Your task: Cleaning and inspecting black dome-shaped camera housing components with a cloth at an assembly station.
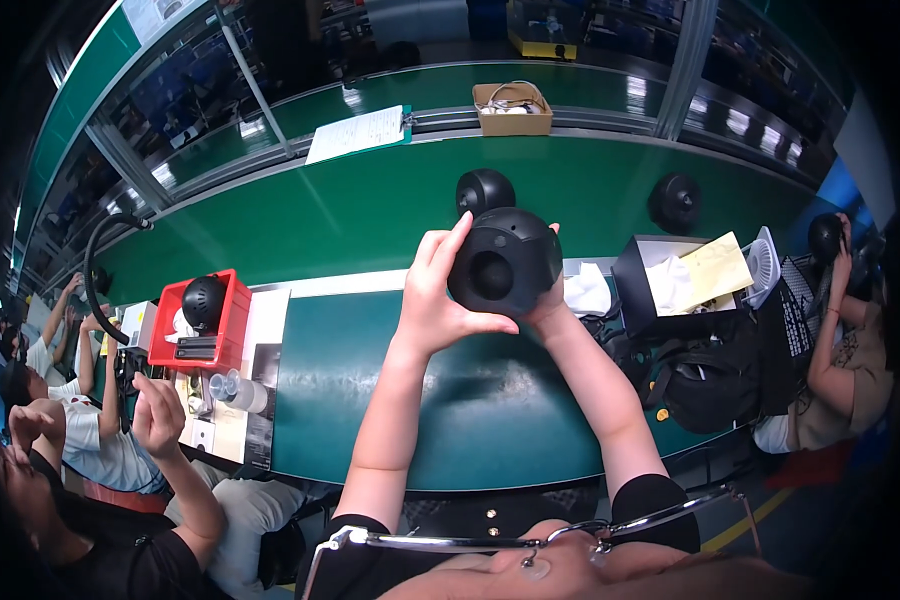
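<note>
Two bare hands are raised above the green work mat (pixel 470 400), and between them a round black plastic dome-shaped housing (pixel 503 262) with a circular recess in its face is held. The left hand (pixel 432 295) is wrapped around the housing's left side, its thumb pressed beneath and its fingers spread over the top. The right hand (pixel 547 300) is mostly hidden behind the housing, which is gripped from the far right side. Two more black domes (pixel 485 190) (pixel 675 202) are seen on the green conveyor belt (pixel 370 210) beyond. A red plastic bin (pixel 202 322) is set to the left, an open black box (pixel 670 280) to the right.
</note>
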Demonstrator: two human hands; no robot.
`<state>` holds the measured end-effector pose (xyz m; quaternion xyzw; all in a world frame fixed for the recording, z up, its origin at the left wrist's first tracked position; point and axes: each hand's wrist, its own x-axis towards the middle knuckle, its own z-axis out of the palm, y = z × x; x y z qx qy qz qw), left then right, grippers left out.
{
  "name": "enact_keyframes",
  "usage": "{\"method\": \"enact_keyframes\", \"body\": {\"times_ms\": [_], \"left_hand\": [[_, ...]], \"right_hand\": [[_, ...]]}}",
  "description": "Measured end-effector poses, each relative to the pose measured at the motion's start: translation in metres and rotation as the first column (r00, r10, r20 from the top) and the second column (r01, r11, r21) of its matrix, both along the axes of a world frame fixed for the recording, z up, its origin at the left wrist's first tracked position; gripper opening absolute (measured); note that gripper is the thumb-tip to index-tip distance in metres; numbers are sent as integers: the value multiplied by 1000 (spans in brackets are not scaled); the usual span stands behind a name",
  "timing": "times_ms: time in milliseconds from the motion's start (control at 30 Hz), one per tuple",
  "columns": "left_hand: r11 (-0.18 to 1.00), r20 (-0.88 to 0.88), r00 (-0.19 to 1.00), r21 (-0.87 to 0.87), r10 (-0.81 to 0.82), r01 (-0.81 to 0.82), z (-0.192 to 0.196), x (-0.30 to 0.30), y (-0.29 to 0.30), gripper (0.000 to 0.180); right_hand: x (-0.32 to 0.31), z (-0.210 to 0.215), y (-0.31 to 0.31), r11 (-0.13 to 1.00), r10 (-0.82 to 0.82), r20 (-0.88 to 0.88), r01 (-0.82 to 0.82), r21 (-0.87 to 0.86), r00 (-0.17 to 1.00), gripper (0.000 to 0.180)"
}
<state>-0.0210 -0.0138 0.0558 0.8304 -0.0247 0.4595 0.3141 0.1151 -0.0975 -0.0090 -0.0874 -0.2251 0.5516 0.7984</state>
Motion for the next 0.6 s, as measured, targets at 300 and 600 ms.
{"method": "enact_keyframes", "body": {"times_ms": [300, 600], "left_hand": [[879, -157, 980, -439, 125, -183, 4, -4, -13, 53], [794, 48, 967, -582, 249, -175, -10, -2, -6, 22]], "right_hand": [[-2, -9, 5, 994, 94, 78, -89, -65, 993, 69], [3, 2, 5, 961, 145, 187, -94, -259, 971, 70]]}}
